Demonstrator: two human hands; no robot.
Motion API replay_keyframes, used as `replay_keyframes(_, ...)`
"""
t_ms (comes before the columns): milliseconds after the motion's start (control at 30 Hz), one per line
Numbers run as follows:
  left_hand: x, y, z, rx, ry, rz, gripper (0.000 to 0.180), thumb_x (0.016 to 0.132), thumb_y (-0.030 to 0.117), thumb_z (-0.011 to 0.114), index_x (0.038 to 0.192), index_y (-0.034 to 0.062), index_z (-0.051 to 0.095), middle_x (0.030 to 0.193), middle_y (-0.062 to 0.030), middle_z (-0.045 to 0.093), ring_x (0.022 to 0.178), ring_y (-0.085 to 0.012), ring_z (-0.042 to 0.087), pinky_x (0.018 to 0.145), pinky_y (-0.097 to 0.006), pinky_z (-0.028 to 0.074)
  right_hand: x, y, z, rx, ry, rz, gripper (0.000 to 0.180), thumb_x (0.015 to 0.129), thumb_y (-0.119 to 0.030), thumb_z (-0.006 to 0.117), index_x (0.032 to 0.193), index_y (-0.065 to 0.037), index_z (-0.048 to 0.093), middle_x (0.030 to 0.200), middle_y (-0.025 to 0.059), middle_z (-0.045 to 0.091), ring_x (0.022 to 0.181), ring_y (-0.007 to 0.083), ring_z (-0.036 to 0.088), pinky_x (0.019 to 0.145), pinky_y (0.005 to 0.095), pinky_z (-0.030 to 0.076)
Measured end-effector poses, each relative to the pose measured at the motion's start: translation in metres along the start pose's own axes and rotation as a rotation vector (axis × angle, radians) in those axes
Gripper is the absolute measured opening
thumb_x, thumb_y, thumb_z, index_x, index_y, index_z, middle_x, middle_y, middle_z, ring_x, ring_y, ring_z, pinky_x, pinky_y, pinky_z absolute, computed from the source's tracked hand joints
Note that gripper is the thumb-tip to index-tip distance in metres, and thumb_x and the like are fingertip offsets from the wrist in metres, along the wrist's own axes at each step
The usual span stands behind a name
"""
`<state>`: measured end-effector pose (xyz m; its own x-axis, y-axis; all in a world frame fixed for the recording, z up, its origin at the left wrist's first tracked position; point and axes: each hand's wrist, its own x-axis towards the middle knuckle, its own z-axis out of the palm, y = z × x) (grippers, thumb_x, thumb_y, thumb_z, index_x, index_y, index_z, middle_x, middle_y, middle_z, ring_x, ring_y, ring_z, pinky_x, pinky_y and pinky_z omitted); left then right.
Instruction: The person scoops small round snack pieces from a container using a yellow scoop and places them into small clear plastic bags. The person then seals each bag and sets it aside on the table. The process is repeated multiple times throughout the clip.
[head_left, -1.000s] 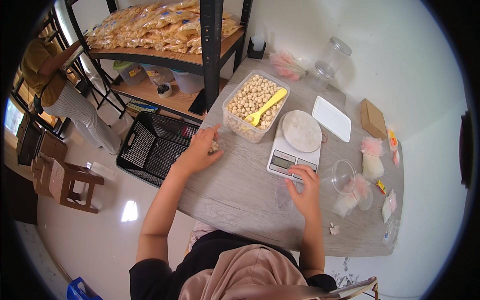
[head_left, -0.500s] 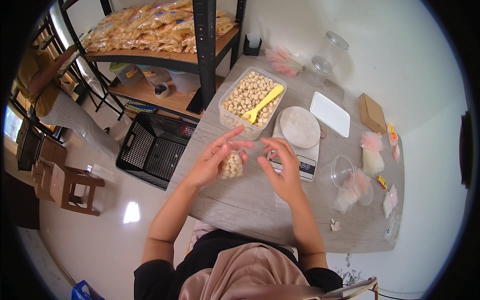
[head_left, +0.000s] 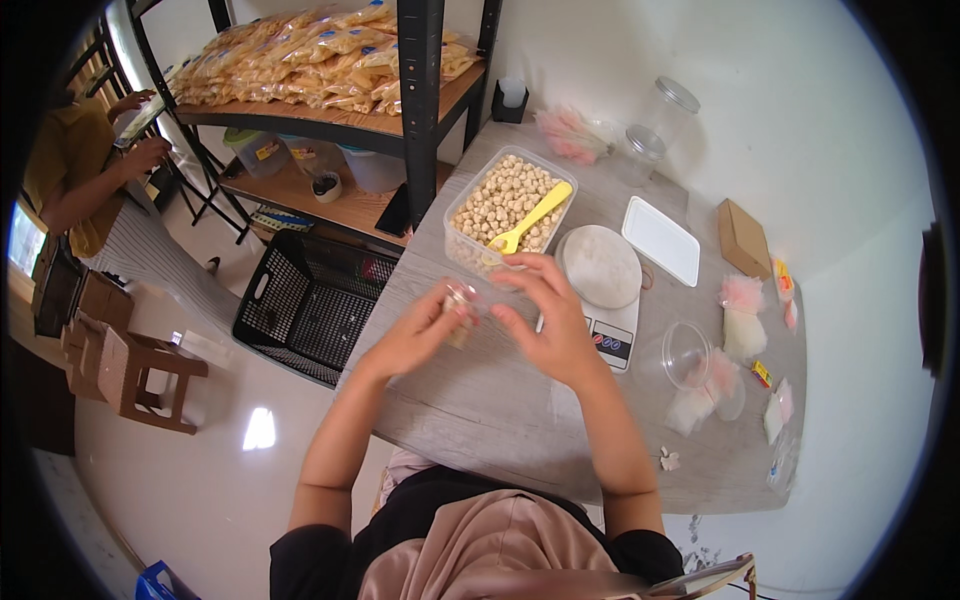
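holding a small clear bag point(head_left: 459, 329)

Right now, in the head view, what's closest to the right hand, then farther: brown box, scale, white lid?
1. Scale, partly behind the right hand
2. White lid, right of the scale
3. Brown box, farther right

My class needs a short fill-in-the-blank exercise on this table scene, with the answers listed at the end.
1. The spoon resting in the tub is coloured ____.
2. While the left hand grips a small bag, the hand nearer the scale is the ____ one.
3. The black crate stands on the floor to the person's ____.
4. The flat rectangular lid beyond the scale is coloured ____.

Missing words: yellow; right; left; white.
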<state>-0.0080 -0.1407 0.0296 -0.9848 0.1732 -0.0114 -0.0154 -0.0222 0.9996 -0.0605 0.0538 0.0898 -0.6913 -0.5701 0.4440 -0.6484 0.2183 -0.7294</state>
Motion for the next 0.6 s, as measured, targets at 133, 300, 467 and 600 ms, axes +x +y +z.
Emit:
replay_keyframes(133,0.011,-0.012,-0.040,0.263,0.149,-0.088,0.025,0.096,0.025,0.048,0.108,0.0048,0.056,0.109,-0.0060,0.054,0.101,-0.0146,0.049,0.085,-0.031,0.041,-0.016,0.009,-0.010,-0.146,0.179,0.046,0.022,0.076,-0.003,0.068,0.098,-0.003,0.065,0.108,0.0104,0.058,0.097,0.0234,0.058,0.086,0.0323,0.045)
replay_keyframes(300,0.021,-0.027,-0.054,1.008,0.116,0.077,0.021,0.090,0.023,0.055,0.101,0.0050,0.057,0.104,-0.0081,0.052,0.100,-0.0244,0.046,0.092,-0.037,0.033,-0.067,0.022,-0.027,-0.242,0.193,0.137,0.024,0.074,-0.004,0.068,0.098,-0.003,0.063,0.108,0.0120,0.058,0.101,0.0286,0.058,0.086,0.0346,0.046)
replay_keyframes(467,0.022,-0.008,-0.038,1.020,0.226,0.254,0.027,0.089,0.022,0.058,0.108,0.0037,0.057,0.111,-0.0100,0.053,0.104,-0.0268,0.047,0.093,-0.038,0.034,-0.116,0.029,-0.038,-0.287,0.236,0.245,0.023,0.074,-0.003,0.067,0.096,-0.001,0.062,0.099,0.0130,0.060,0.091,0.0287,0.060,0.081,0.0343,0.047)
replay_keyframes(600,0.004,0.026,-0.011,0.807,0.201,0.408,0.028,0.085,0.017,0.062,0.108,0.0022,0.056,0.109,-0.0112,0.055,0.103,-0.0273,0.051,0.091,-0.036,0.039,-0.140,0.027,-0.045,-0.299,0.184,0.440,0.020,0.076,-0.007,0.067,0.095,-0.001,0.062,0.093,0.0128,0.060,0.080,0.0283,0.060,0.073,0.0346,0.048)
